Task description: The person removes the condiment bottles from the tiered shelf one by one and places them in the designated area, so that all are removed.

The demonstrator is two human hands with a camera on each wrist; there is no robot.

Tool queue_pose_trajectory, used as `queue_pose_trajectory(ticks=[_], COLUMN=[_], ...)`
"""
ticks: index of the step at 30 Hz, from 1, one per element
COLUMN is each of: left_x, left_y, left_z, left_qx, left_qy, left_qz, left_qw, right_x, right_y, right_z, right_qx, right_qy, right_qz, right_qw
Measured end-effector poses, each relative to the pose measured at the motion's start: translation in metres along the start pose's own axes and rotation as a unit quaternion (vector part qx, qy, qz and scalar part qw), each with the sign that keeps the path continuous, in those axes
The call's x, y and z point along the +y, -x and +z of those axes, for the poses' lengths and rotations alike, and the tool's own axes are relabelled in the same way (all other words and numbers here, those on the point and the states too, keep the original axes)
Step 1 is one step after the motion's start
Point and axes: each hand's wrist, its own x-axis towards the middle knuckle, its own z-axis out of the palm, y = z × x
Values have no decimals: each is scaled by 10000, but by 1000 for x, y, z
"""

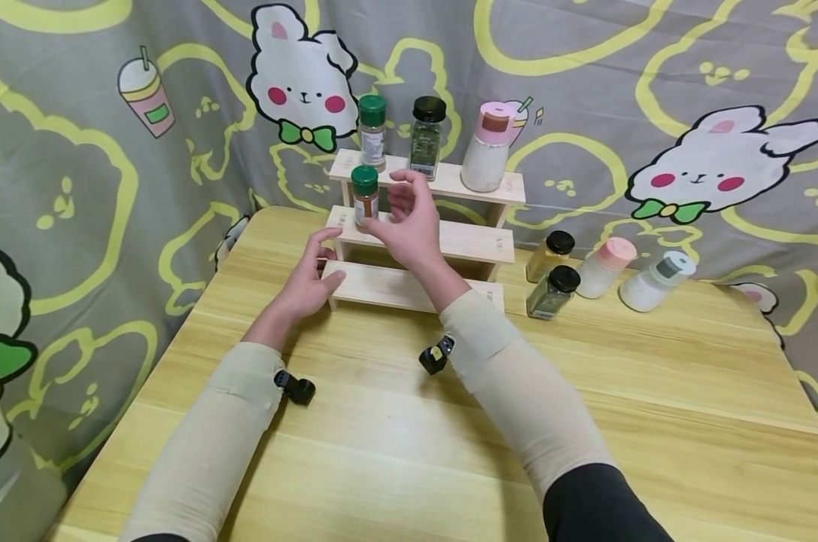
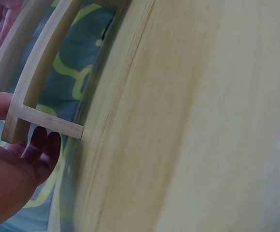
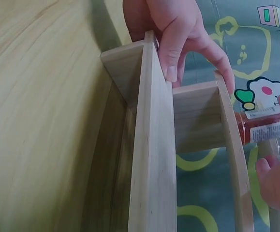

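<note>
A three-step wooden spice rack (image 1: 409,287) stands on the table. My left hand (image 1: 307,282) holds its left end, with the thumb on the lowest step and fingers behind the edge in the left wrist view. A green-capped jar of red spice (image 1: 365,197) stands upright at the left of the middle step. Around its right side is my right hand (image 1: 414,229), thumb tip at the jar's base and the other fingers spread apart from it. In the right wrist view, the red spice jar (image 3: 265,126) lies between that hand's thumb and fingertip.
The top step carries a green-capped jar (image 1: 372,132), a black-capped jar of green herbs (image 1: 425,139) and a pink-topped shaker (image 1: 486,150). Right of the rack stand two black-capped jars (image 1: 553,292), a pink-topped shaker (image 1: 605,269) and a grey-topped shaker (image 1: 655,282). A patterned curtain hangs behind.
</note>
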Motion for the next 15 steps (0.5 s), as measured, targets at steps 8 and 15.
queue_pose_trajectory(ticks=[8,15], left_x=[0,-1], left_y=[0,-1], left_z=[1,1], left_qx=[26,25], left_qy=[-99,-105], left_qz=[35,58], left_qw=[9999,9999], right_x=[1,2], right_y=[-4,-6], right_z=[15,23], right_qx=[28,112], right_qy=[15,184], right_qz=[-6,-65], right_qw=[10000,9997])
